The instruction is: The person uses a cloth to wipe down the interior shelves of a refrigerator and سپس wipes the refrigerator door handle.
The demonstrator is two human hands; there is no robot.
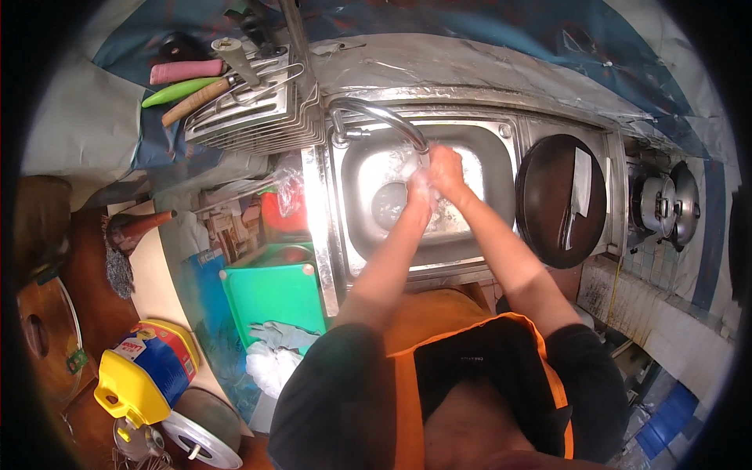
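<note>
Both of my hands are close together over a stainless steel sink (499,194), under the spout of a curved chrome faucet (390,114). My left hand (422,185) is on the left, wet and bright, with a whitish, translucent patch at its fingers that I cannot make out as suds, water or an object. My right hand (446,169) has its fingers curled in, right beside the spout tip and touching or nearly touching the left one. Whether either hand holds anything is hidden by glare and blur. Below the hands, the sink's bottom looks wet.
On the sink's right lies a dark round board (543,200) with a cleaver (581,182) on it; farther right are lidded pots (658,202). A wire rack (258,123) with handled knives stands at upper left. A green plastic stool (273,299) and yellow jug (132,385) are at lower left.
</note>
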